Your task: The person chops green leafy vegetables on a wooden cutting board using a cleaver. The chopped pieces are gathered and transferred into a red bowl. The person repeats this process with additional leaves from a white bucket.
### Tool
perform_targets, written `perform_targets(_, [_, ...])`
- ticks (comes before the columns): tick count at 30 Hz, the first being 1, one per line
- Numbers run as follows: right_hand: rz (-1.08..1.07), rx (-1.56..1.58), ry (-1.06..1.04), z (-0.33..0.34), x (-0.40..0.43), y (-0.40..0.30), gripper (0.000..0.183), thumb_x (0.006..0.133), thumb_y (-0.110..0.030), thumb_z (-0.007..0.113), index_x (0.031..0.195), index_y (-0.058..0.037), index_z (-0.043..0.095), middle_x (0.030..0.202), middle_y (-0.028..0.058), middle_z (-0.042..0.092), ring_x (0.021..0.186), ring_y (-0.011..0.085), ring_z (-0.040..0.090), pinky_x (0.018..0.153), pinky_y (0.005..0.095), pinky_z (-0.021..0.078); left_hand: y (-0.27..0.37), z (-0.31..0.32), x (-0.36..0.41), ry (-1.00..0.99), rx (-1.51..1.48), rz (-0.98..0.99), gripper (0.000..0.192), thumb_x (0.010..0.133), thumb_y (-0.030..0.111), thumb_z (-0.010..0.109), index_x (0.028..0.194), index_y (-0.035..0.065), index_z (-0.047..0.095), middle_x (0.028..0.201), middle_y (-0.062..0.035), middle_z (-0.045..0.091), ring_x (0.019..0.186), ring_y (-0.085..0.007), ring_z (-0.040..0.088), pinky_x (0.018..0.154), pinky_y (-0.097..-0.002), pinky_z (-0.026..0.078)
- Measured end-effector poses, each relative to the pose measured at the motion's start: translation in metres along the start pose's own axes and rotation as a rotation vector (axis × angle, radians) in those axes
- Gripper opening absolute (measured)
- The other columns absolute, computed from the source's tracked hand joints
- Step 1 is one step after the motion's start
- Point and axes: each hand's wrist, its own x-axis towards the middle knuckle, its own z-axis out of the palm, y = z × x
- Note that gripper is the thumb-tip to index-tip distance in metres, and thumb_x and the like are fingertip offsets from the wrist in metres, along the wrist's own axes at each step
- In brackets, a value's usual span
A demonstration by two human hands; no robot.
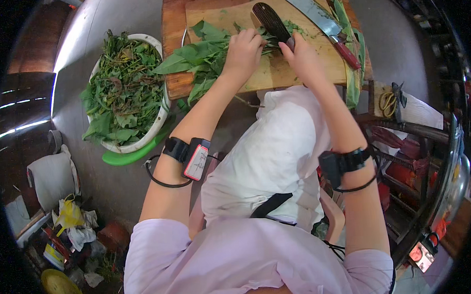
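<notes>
My left hand [244, 49] presses its curled fingers around a bunch of leafy greens [201, 55]. The broad leaves fan out to the left over the edge of a wooden cutting board [230, 7]. In my right hand [304, 59] is a dark, ridged, round-ended knife-like tool [272, 21], gripped near its metal collar. It slants up and left across the board; my hand hides the rest of it. Chopped green bits [291, 26] lie just beyond my right hand. To its right, a cleaver [318, 15] with a red handle rests on the board.
Left of the wooden table [177, 85] stands a white basin [160, 118] heaped with wilted greens, above a green rim [123, 158]. Long green husks [352, 84] hang over the table's right edge. Bags and rubbish [74, 218] lie lower left. A dark metal rack [406, 125] stands at right.
</notes>
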Motion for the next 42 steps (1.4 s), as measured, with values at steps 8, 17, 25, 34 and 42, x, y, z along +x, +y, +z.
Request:
perform_targets(8, [0.05,0.198,0.048,0.001,0.007,0.004,0.044,0.098,-0.041,0.063,0.104,0.0011,0.055,0.072,0.0158,0.063,0.054,0.0269,0.062,0.05,0.0394,0.0481,0.0,0.0,0.0,0.02,-0.011,0.001,0.013,0.081,0.002,0.07,0.091,0.0039,0.062,0.096,-0.0109,0.058,0.1,-0.0326,0.058,0.086,-0.044,0.045])
perform_targets(17, [0.096,0.22,-0.165,-0.069,-0.038,-0.023,0.036,0.1,-0.036,0.062,0.092,-0.0029,0.051,0.054,0.0035,0.049,0.04,0.0144,0.049,0.041,0.0314,0.0379,-0.004,0.003,-0.001,0.001,0.029,-0.001,0.019,0.079,0.004,0.071,0.094,0.0084,0.061,0.098,-0.0087,0.056,0.099,-0.0302,0.057,0.085,-0.0426,0.044])
perform_targets(25, [-0.133,-0.151,-0.001,-0.021,-0.038,-0.019,0.033,0.098,-0.032,0.062,0.1,-0.0003,0.053,0.083,0.0245,0.068,0.083,0.0479,0.065,0.069,0.0531,0.0504,-0.005,0.003,-0.004,0.031,0.068,0.026,0.022,0.076,0.003,0.071,0.094,0.0073,0.06,0.098,-0.0081,0.056,0.101,-0.0293,0.057,0.087,-0.042,0.045])
perform_targets(34, [-0.009,0.193,0.052,0.019,0.011,0.007,0.046,0.097,-0.044,0.063,0.111,-0.0018,0.054,0.068,0.0153,0.063,0.047,0.0296,0.06,0.047,0.0411,0.0472,0.0,-0.002,-0.001,0.004,0.03,0.01,0.02,0.075,0.002,0.072,0.091,0.0055,0.06,0.098,-0.0098,0.056,0.099,-0.0305,0.056,0.088,-0.0425,0.045])
perform_targets(42, [0.024,0.278,-0.105,-0.049,-0.018,-0.002,0.042,0.097,-0.043,0.064,0.098,-0.0019,0.055,0.058,0.0056,0.051,0.041,0.0143,0.049,0.042,0.032,0.0395,0.001,0.001,-0.002,0.073,-0.031,-0.015,0.015,0.077,0.004,0.07,0.088,0.0028,0.06,0.097,-0.0135,0.055,0.098,-0.0346,0.055,0.086,-0.0457,0.046])
